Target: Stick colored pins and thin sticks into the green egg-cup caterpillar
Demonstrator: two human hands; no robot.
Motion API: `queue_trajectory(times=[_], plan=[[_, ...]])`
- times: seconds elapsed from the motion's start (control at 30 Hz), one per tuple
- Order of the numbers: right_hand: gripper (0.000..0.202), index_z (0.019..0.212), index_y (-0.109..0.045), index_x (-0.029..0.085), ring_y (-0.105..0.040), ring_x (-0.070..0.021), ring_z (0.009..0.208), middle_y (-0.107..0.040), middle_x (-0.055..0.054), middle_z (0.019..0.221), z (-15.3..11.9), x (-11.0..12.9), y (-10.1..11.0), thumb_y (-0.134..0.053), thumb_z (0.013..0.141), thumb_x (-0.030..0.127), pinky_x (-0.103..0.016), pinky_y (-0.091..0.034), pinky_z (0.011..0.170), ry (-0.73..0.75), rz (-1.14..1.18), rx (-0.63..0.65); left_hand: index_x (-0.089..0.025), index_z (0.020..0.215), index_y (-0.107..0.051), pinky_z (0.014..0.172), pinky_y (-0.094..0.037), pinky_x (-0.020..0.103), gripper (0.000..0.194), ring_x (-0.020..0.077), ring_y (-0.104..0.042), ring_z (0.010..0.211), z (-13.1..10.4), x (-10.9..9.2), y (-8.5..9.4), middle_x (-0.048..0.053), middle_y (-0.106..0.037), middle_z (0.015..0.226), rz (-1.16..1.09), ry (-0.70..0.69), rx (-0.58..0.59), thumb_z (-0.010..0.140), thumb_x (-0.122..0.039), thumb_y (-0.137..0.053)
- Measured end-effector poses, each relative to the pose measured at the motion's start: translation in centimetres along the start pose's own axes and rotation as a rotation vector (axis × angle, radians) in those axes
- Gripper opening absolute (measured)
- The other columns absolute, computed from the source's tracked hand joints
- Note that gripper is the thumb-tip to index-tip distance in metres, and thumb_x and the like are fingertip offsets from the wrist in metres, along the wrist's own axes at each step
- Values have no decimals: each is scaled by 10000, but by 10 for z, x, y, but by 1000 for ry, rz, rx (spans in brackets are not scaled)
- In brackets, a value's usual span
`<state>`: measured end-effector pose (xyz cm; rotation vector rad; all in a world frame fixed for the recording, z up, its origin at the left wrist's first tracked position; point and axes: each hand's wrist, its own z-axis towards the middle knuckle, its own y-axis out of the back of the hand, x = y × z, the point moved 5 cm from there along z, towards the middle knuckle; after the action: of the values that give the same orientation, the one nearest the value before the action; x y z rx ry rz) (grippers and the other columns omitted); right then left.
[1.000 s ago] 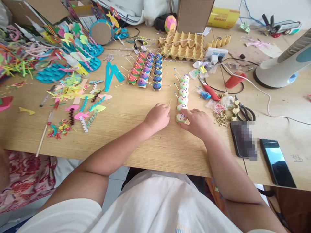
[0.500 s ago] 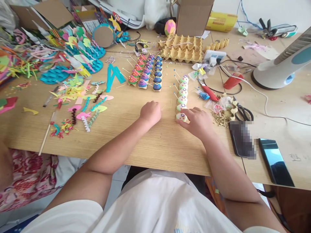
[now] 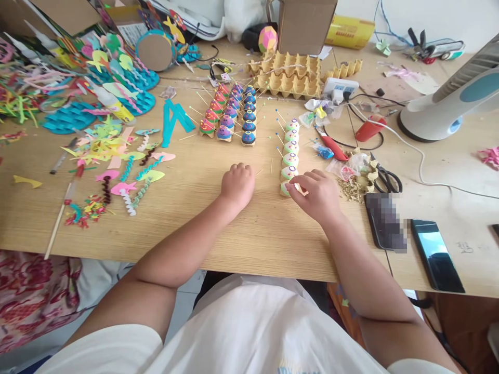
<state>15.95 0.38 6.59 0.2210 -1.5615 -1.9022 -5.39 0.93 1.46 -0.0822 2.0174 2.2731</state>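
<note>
A white-and-green painted egg-carton strip (image 3: 290,147) with dots, purple rings and blue-tipped sticks stands upright on the table. My right hand (image 3: 317,195) is at its near end, with thumb and forefinger closed against the last cup, partly covering it. My left hand (image 3: 237,184) rests on the table to the left, curled into a fist with the fingertips hidden and nothing showing in it. Thin wooden sticks (image 3: 271,166) lie between the hands. Beyond them stand a red strip (image 3: 212,111), a purple strip (image 3: 228,122) and a dark blue strip (image 3: 248,124).
Foam cut-outs and twisted pipe cleaners (image 3: 127,174) spread over the left. Egg trays (image 3: 290,75) lie at the back. On the right are scissors (image 3: 390,179), two phones (image 3: 436,254), a red cup (image 3: 370,128), a cable and a white lamp-like device (image 3: 429,122).
The view has shifted slightly, moving the table items left. Both my hands stay in nearly the same places; the right fingertips remain at the near cup.
</note>
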Motion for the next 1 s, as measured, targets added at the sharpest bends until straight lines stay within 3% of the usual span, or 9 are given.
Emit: queue_trajectory(times=[0.13, 0.3, 0.47, 0.67, 0.83, 1.0], plan=[[392, 1024, -791, 196, -618, -235, 840, -729, -86, 822, -1, 3, 0, -479, 1045, 432, -358, -447, 835, -24, 103, -82, -146, 1018, -664, 907, -520, 393, 161, 277, -663, 1046, 1, -3, 7, 162, -729, 1085, -153, -47, -16, 1028, -204, -515], [342, 1127, -761, 200, -572, -197, 756, -711, -69, 863, -2, -2, -4, -569, 991, 449, -352, -478, 764, -198, 412, -185, -215, 958, -590, 902, -507, 363, 171, 226, -630, 977, -15, -31, 34, 85, -696, 984, -433, -266, -213, 1068, -245, -462], [453, 1018, -730, 227, -554, -166, 699, -696, -46, 862, -2, -9, -18, -710, 862, 652, -332, -486, 671, -335, 846, -186, -221, 963, -598, 870, -489, 377, 219, 238, -611, 957, -27, -47, 37, 89, -685, 987, -380, -345, -257, 1086, -301, -436], [428, 888, -695, 235, -589, -170, 733, -699, -43, 871, -3, -12, -23, -747, 827, 656, -346, -516, 707, -392, 973, -218, -202, 1011, -653, 898, -498, 390, 259, 250, -630, 998, -28, -51, 38, 106, -721, 1031, -398, -418, -249, 1080, -370, -468], [422, 903, -694, 245, -635, -178, 783, -727, -42, 918, -3, -12, -29, -774, 798, 646, -361, -558, 762, -413, 1068, -229, -224, 916, -674, 853, -502, 370, 257, 218, -654, 919, -27, -48, 36, 63, -736, 912, -487, -368, -258, 1066, -333, -496], [406, 942, -698, 241, -622, -150, 713, -724, -23, 850, -3, -8, -38, -791, 791, 606, -333, -551, 708, -462, 1244, -182, -226, 821, -658, 761, -494, 319, 211, 176, -633, 786, -26, -46, 34, 17, -696, 774, -639, -294, -259, 1010, -306, -613]])
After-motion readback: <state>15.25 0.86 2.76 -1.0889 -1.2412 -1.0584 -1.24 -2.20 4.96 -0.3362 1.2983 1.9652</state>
